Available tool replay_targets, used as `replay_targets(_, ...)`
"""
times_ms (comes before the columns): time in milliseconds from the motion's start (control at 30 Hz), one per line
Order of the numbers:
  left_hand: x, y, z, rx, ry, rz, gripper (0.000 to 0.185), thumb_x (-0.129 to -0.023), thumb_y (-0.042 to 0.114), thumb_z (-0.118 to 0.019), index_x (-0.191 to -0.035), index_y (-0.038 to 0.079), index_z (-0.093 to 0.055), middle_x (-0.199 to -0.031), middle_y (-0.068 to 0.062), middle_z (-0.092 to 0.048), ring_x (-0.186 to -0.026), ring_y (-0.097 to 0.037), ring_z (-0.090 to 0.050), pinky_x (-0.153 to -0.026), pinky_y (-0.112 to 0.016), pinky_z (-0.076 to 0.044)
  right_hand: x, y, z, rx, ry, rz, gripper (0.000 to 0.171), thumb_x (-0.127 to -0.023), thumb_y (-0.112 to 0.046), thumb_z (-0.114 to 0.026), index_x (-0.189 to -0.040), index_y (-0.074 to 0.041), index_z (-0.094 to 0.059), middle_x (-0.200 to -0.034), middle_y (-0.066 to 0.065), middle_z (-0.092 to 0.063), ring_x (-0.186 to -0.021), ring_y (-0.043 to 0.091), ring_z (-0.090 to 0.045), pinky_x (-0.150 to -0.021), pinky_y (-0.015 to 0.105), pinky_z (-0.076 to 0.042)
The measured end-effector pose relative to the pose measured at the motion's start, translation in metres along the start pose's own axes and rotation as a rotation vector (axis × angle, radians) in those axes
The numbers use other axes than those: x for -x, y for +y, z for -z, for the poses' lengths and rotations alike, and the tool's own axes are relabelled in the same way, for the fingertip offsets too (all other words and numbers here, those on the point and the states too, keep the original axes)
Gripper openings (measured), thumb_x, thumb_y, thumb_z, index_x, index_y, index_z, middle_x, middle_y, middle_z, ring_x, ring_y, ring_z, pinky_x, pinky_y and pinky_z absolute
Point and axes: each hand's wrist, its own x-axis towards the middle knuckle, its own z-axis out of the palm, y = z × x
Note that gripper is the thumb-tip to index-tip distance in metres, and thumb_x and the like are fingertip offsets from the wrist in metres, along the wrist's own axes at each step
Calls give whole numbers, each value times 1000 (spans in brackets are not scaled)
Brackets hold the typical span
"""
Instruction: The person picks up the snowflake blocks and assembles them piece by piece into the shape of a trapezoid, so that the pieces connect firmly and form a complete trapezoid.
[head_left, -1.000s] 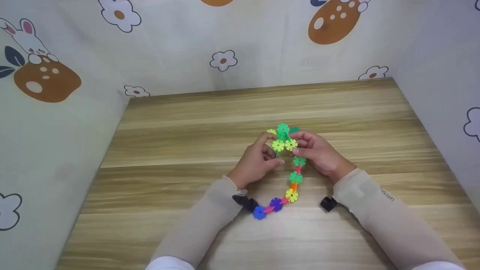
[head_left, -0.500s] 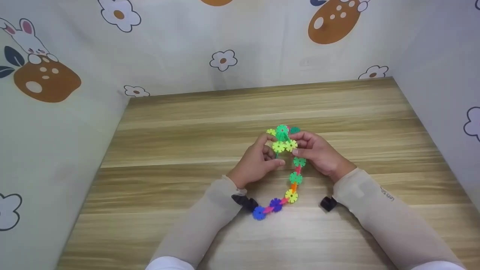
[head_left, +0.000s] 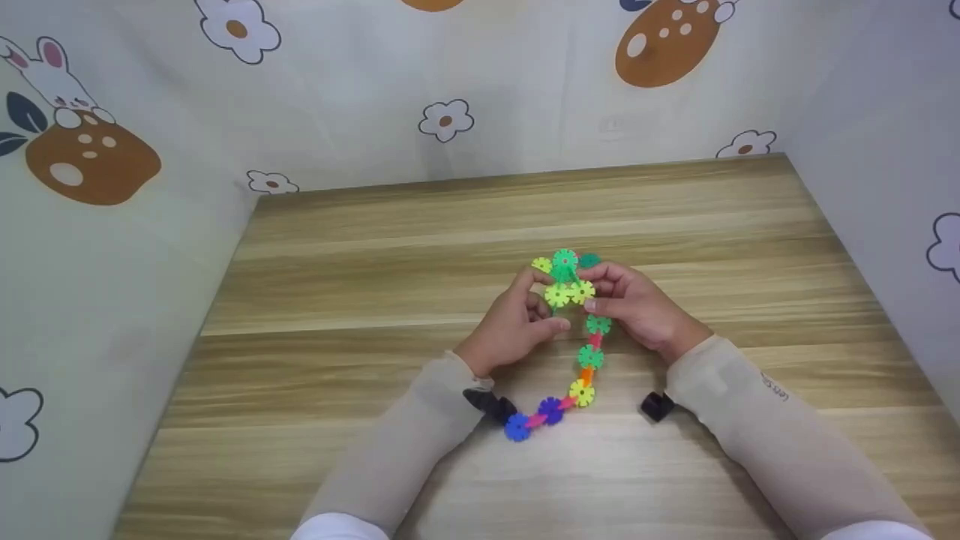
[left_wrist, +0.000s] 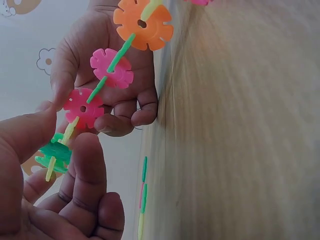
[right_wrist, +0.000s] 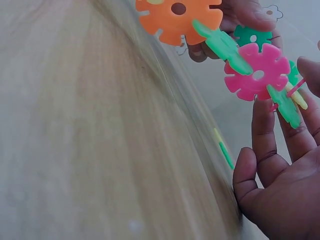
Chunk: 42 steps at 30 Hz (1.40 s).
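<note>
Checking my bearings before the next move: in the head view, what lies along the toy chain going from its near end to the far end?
Blue disc → purple disc → yellow disc → green disc → green disc → yellow-green pair pinched between left hand and right hand → green disc farthest.

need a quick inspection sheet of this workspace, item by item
surface: wooden table, light grain.
job's things: snowflake disc chain of green, yellow, orange, pink and blue discs; far end lifted in both hands, near end trailing to the blue disc.
clutter: nothing seen.
grippers: left hand and right hand both pinch the chain's clustered top.
cables: nothing seen.
surroundings: cloth walls printed with flowers, a rabbit and brown shapes.
</note>
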Motion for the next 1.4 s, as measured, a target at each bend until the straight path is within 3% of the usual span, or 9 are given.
replay_targets(333,0,-4,-4,42,11,-47,53,-85,19,-75,-125,22,-39,-77,-4,-59,-62,-14,-54,-58,-26,-47,0,1,1,-21,-29,21,36,-87,9,-61,-122,2,-53,-109,8,-67,-95,15,-63,-79,26,-53)
replay_targets(1400,-1,-7,-4,27,33,-43,55,-86,21,-74,-130,29,-44,-78,-2,-58,-63,-13,-52,-57,-26,-46,0,0,1,-1,-10,11,34,-87,13,-59,-117,-2,-55,-102,6,-66,-90,16,-61,-75,24,-52)
